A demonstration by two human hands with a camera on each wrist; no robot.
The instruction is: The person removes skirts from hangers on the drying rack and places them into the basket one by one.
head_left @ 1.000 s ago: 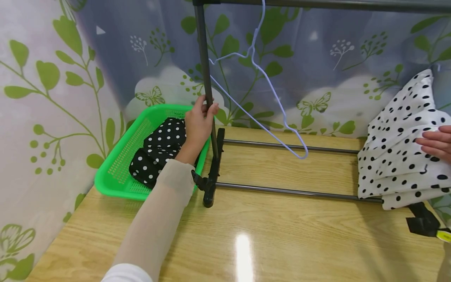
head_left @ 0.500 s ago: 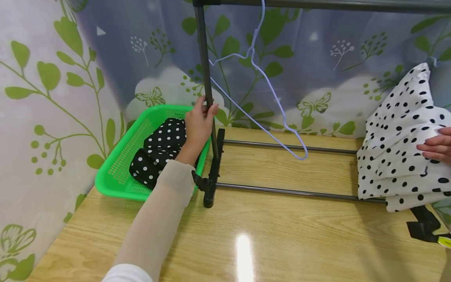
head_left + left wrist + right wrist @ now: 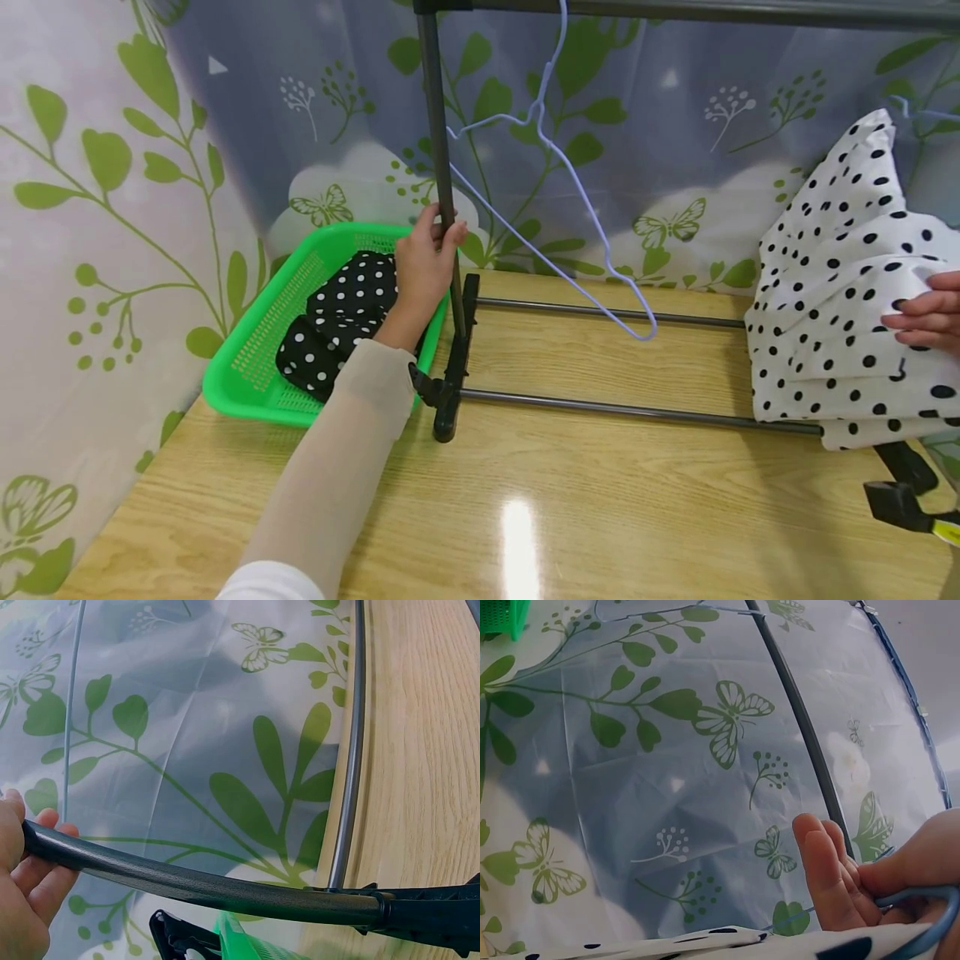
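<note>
My left hand (image 3: 423, 262) grips the dark upright post (image 3: 435, 125) of a metal clothes rack; the left wrist view shows its fingers curled round the post (image 3: 187, 889). At the right edge of the head view, my right hand (image 3: 933, 312) is at a white cloth with black dots (image 3: 832, 308). In the right wrist view, the thumb and fingers of this hand (image 3: 855, 877) pinch a blue clothes hanger (image 3: 930, 892) just above the dotted cloth (image 3: 727, 941). Much of this hanger is hidden. Another hanger, pale blue (image 3: 573, 175), hangs from the rack's top bar (image 3: 675, 10).
Left of the rack stands a green basket (image 3: 225, 383) holding a folded black cloth with white dots (image 3: 352, 287). Two lower bars (image 3: 637, 408) run just above the wooden table (image 3: 637, 517). Behind hangs a leaf-patterned curtain (image 3: 360, 50).
The white dotted cloth has risen and shifted left, and a blue wire end now shows more beside its top corner. My left hand stays on the post.
</note>
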